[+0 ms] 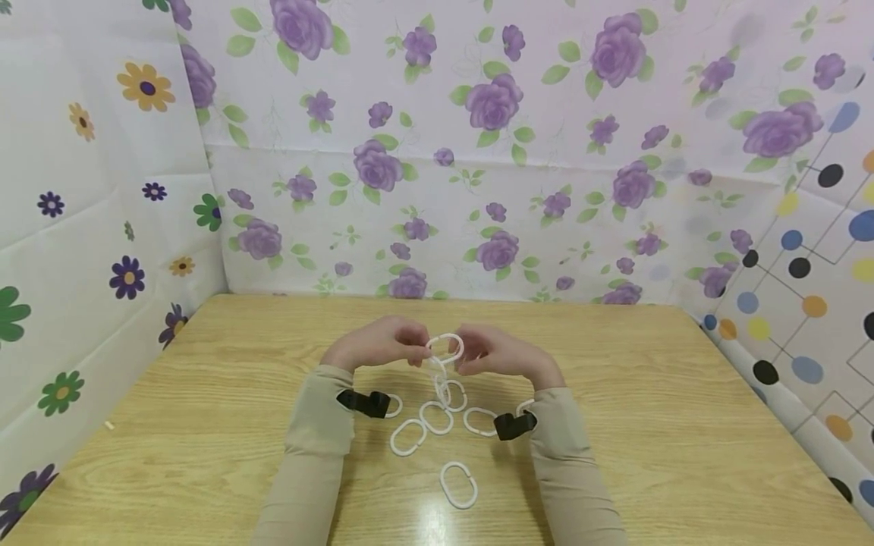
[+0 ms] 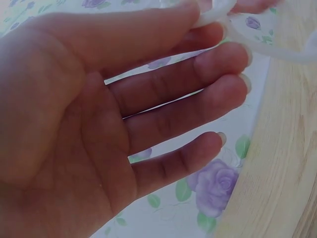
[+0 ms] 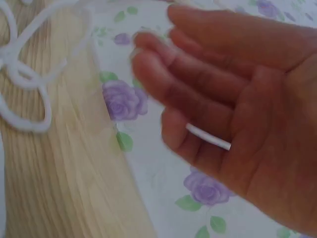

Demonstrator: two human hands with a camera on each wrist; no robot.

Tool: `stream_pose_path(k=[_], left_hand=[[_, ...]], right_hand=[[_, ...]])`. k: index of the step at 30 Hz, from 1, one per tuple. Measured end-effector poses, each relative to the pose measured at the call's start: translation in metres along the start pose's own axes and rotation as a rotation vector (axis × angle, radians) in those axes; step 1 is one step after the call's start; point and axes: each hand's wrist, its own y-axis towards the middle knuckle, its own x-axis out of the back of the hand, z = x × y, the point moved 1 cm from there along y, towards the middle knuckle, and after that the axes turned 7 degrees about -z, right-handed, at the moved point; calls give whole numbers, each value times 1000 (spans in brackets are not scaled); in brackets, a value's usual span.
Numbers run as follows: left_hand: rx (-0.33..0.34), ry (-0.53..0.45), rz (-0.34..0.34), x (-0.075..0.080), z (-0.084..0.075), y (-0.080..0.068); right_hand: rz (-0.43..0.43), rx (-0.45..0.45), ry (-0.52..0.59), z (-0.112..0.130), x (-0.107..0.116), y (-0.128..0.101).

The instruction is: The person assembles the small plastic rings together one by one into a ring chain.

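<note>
White plastic ring lifted above the wooden table, pinched between left hand and right hand (other fingers loosely spread); linked chain of rings dangling below, loose rings nearer the sleeves.

A: Entry one: right hand, blurred in our wrist view; a white ring half hidden behind its fingers.

B: Entry two: left hand, cut off by our frame's edge.
</note>
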Motion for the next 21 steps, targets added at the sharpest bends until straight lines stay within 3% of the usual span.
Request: stream_pose_path(k=[6, 13, 21], left_hand=[[-20, 12, 8, -1, 0, 0], [-21, 26, 6, -1, 0, -1], [-4, 30, 14, 0, -1, -1]], right_hand=[[44, -189, -267, -7, -10, 0], [65, -330, -355, -9, -35, 9], [71, -363, -408, -13, -35, 10]])
